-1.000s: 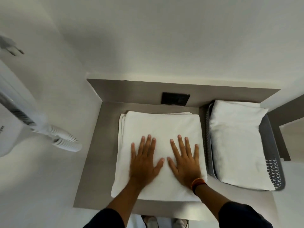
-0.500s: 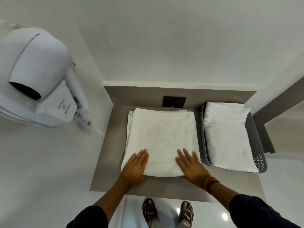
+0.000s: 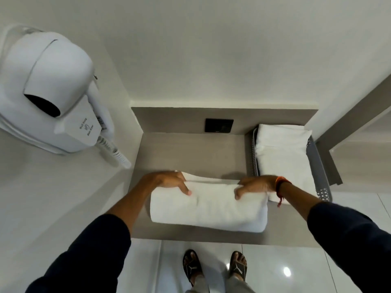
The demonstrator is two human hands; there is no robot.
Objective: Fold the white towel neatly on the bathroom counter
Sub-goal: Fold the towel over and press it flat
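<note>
White towel (image 3: 208,208) is lying bulky near the counter (image 3: 190,153) front edge, left hand (image 3: 167,180) and right hand (image 3: 257,185) pinching its 2 upper corners; uneven pulling risks skewing the fold.

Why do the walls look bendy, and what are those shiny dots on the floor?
Head view: the wide-angle lens curves straight lines near the edges, so the walls and the hair dryer look stretched. The dots are light glare on the glossy floor. The hands look slightly soft; a faint shadow falls behind the towel.
</note>
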